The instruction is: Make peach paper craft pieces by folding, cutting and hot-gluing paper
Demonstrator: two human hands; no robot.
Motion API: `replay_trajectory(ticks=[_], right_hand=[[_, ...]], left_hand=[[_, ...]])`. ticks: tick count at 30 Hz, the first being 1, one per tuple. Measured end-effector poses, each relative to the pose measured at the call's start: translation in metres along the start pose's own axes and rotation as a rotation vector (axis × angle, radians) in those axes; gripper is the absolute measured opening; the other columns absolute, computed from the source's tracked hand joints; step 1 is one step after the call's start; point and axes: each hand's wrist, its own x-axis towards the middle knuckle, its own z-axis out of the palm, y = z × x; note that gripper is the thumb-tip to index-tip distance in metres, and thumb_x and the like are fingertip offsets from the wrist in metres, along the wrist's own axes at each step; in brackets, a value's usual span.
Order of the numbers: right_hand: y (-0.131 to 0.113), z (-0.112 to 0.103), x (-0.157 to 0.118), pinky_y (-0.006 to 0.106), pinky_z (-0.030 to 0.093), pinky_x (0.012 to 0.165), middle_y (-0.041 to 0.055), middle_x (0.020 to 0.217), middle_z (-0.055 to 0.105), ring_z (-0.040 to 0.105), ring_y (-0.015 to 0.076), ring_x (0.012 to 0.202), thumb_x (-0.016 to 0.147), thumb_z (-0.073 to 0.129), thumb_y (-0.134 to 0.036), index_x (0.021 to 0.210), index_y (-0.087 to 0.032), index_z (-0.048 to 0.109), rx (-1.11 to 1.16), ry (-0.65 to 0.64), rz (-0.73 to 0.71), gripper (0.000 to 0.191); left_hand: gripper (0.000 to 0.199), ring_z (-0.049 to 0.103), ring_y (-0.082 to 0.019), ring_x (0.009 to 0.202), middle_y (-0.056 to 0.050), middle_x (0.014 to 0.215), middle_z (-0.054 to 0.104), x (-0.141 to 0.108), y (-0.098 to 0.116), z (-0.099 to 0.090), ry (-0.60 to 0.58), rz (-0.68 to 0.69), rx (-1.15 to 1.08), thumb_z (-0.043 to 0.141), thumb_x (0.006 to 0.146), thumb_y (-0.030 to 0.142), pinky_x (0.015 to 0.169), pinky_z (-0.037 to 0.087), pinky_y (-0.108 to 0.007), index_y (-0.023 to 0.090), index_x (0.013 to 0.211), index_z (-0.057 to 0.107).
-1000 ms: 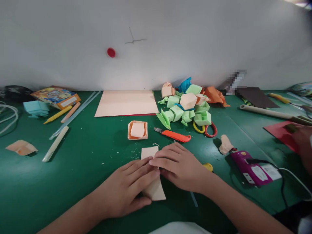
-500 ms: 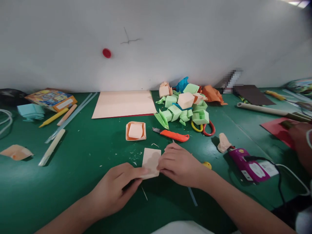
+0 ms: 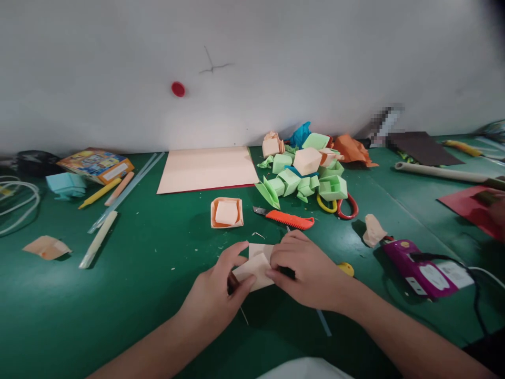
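Note:
A small cream paper piece [image 3: 257,271] is held between both hands just above the green table, with one flap lifted. My left hand [image 3: 221,276] grips its left side between thumb and fingers. The fingertips of my right hand [image 3: 302,266] pinch its right side. Beyond the paper lies a small peach paper box [image 3: 226,212] with a lighter block inside. An orange cutter [image 3: 290,219] with its blade showing rests past my right hand. Behind it is a pile of folded green and peach paper pieces [image 3: 306,161].
Peach sheets [image 3: 209,169] lie by the wall. Scissors [image 3: 347,206] sit beside the paper pile. A purple power box [image 3: 420,269] with cables is at right. Yellow and peach sticks [image 3: 100,193] lie left. Another person's hand [image 3: 497,210] is at the right edge.
A flap of the cream paper has come up and folded over toward the right. My left fingers have spread around its left side. The whole view has shifted slightly.

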Motion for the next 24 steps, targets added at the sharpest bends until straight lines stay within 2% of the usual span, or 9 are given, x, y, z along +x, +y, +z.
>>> replay_trajectory(ticks=[3,5,7,9,15,20,24], right_hand=[[0.000,0.002,0.001,0.037,0.034,0.084,-0.0023,0.069,0.059,0.050,0.0154,0.072,0.093,0.056,-0.016,0.071,-0.019,0.055,-0.036,-0.046,0.057,0.023],[-0.001,0.003,0.001,0.038,0.032,0.086,-0.0022,0.071,0.059,0.050,0.0156,0.075,0.090,0.057,-0.012,0.071,-0.019,0.056,-0.051,-0.043,0.082,0.019],[-0.002,0.003,0.001,0.040,0.030,0.086,-0.0008,0.077,0.062,0.051,0.0174,0.080,0.089,0.057,-0.012,0.075,-0.019,0.060,-0.091,-0.013,0.101,0.016],[-0.003,0.001,0.000,0.041,0.028,0.084,0.0011,0.083,0.064,0.051,0.0192,0.084,0.093,0.057,-0.017,0.079,-0.020,0.063,-0.146,0.029,0.111,0.015],[0.001,-0.006,-0.004,0.042,0.028,0.085,0.0015,0.084,0.063,0.052,0.0184,0.082,0.096,0.058,-0.023,0.077,-0.021,0.065,-0.228,0.102,0.099,0.020],[0.009,-0.004,-0.005,0.046,0.027,0.087,0.0031,0.087,0.063,0.052,0.0213,0.087,0.095,0.057,-0.023,0.077,-0.020,0.064,-0.317,0.144,0.113,0.020],[0.011,0.000,-0.005,0.047,0.026,0.086,0.0036,0.089,0.062,0.051,0.0226,0.087,0.095,0.056,-0.023,0.078,-0.021,0.064,-0.380,0.112,0.134,0.019]], left_hand=[[0.041,0.071,-0.014,0.069,-0.007,0.114,0.070,0.000,0.002,0.002,0.117,0.177,0.170,0.062,0.095,0.028,0.057,0.059,-0.024,0.024,0.133,0.049],[0.035,0.072,-0.020,0.091,-0.011,0.116,0.067,-0.001,0.002,0.002,0.181,0.326,0.269,0.061,0.096,0.026,0.072,0.062,-0.028,0.022,0.130,0.053],[0.029,0.069,-0.024,0.103,-0.013,0.115,0.065,-0.001,0.002,0.002,0.183,0.426,0.308,0.059,0.097,0.022,0.083,0.063,-0.034,0.020,0.126,0.056],[0.025,0.068,-0.024,0.104,-0.013,0.116,0.064,-0.001,0.003,0.001,0.155,0.443,0.306,0.057,0.096,0.018,0.086,0.062,-0.035,0.020,0.121,0.058],[0.019,0.069,-0.019,0.100,-0.012,0.124,0.061,0.002,0.000,-0.003,0.105,0.357,0.239,0.054,0.097,0.015,0.081,0.062,-0.031,0.022,0.113,0.060],[0.022,0.069,-0.025,0.106,-0.009,0.120,0.070,0.002,0.000,-0.002,0.037,0.448,0.306,0.054,0.099,0.017,0.083,0.059,-0.038,0.024,0.118,0.064],[0.025,0.069,-0.023,0.107,-0.008,0.121,0.072,0.004,0.001,0.000,-0.032,0.509,0.297,0.051,0.101,0.015,0.085,0.055,-0.037,0.023,0.120,0.065]])
